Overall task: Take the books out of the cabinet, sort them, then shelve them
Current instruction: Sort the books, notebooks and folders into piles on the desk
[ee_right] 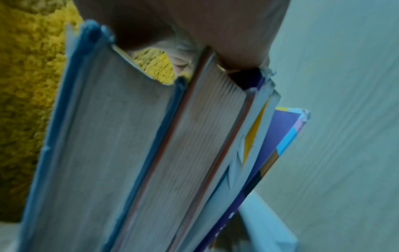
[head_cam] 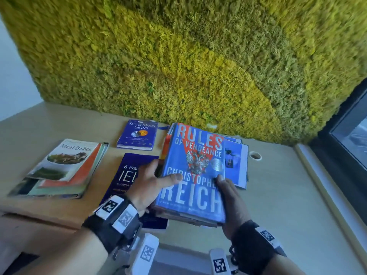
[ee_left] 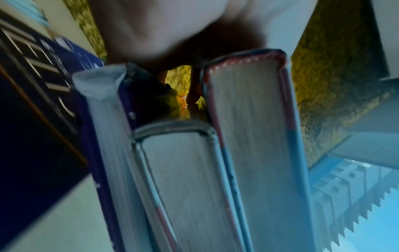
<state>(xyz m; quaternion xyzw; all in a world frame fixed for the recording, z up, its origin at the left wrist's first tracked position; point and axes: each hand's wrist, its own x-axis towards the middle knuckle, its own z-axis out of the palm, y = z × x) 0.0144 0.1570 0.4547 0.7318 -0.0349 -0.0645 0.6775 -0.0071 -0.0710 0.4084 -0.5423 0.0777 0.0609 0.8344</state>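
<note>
I hold a stack of several books between both hands over the wooden table [head_cam: 278, 195]. The top book is a blue hardback, "Rules of Vengeance" [head_cam: 196, 171]. My left hand [head_cam: 151, 181] grips the stack's left side, thumb lying across the cover. My right hand [head_cam: 232, 201] grips the right side, thumb tip on the cover. The left wrist view shows the page edges of the stacked books [ee_left: 248, 136] below my palm [ee_left: 172, 34]. In the right wrist view the same stack [ee_right: 108, 136] sits under my hand [ee_right: 215, 25], with thinner booklets at its bottom.
On the table lie a "Meat Dishes" pile [head_cam: 65, 165] at left, a "Sun & Moon Signs" book [head_cam: 139, 134] at the back, and a purple IELTS book [head_cam: 127, 175] under my left hand. Blue printed sheets [head_cam: 236, 161] lie beneath the stack. A moss wall [head_cam: 178, 56] stands behind and a window [head_cam: 347, 135] at right.
</note>
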